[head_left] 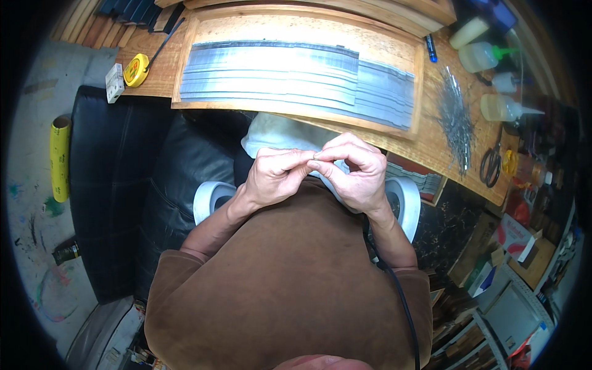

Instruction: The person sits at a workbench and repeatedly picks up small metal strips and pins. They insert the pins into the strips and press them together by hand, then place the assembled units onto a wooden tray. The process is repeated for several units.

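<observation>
My left hand (pixel 275 177) and my right hand (pixel 356 172) meet in front of my chest, just short of the bench's near edge. Thumb and forefinger of each are pinched together, and the tips touch or almost touch. Whatever lies between them is too small to make out. Beyond my hands is a shallow wooden tray (pixel 185 74), where thin grey strips (pixel 265 74) lie in overlapping rows. A loose heap of thin metallic slivers (pixel 455 120) sits on the bench to the tray's right.
On the wooden bench (pixel 394 147), a yellow tape measure (pixel 136 69) and small white box (pixel 115 83) stand left. Scissors (pixel 491 165), a blue marker (pixel 430 48) and squeeze bottles (pixel 477 57) are right. A black leather seat (pixel 114 185) and yellow roll (pixel 60 159) lie left.
</observation>
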### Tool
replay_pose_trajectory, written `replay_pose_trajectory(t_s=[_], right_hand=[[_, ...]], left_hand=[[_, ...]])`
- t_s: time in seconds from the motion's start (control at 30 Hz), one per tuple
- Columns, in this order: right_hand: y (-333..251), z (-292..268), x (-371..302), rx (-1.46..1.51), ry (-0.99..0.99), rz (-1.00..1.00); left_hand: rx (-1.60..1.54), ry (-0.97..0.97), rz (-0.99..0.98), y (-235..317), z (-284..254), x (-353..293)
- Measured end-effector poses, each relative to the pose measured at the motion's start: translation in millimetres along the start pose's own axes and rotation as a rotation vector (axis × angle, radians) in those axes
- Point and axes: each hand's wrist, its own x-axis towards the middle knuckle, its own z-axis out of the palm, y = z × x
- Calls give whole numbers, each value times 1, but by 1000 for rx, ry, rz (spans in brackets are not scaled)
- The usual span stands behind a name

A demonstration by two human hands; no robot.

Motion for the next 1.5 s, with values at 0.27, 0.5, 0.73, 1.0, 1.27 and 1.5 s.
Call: replay_pose_trajectory(t_s=[0.27,0.5,0.73,1.0,1.27,1.5], right_hand=[[-17,-27,-11,-101,102,-9],[-39,-53,-42,-270,-22,171],[-49,-52,-45,-303,125,173],[-22,-37,-31,-190,254,240],[24,-19,-44,379,278,560],[31,-23,-39,154,236,519]], left_hand=[[-95,17,-103,19,7,16],[-79,-254,153,66,51,113],[-183,-337,-97,54,61,106],[-360,-482,-513,30,25,39],[-548,-487,-854,6,21,40],[-605,-439,-828,-9,23,47]])
